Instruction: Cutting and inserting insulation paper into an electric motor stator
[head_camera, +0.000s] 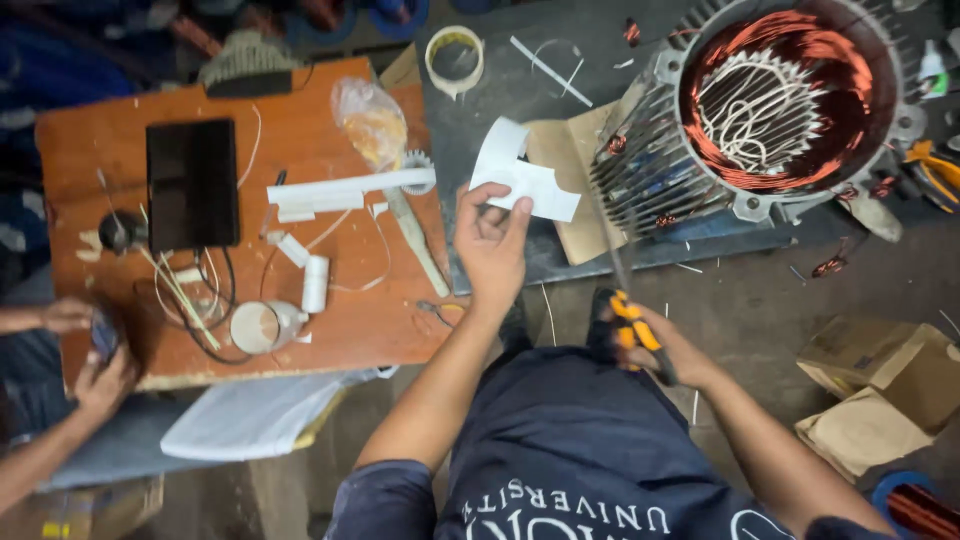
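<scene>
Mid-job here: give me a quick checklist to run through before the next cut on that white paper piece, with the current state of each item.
1. Left hand grips the white paper piece: ok, pinched at its lower edge.
2. Right hand holds the orange-handled scissors: ok.
3. Scissor blades open and lined up on the paper: cannot tell, blades barely show and sit apart from the paper.
4. Paper clear of the motor stator: ok, it lies to the left of the fins.
5. Fingers out of the cutting line: ok for now.
6. Other person's hands away: ok, at the far left of the wooden board.
</scene>
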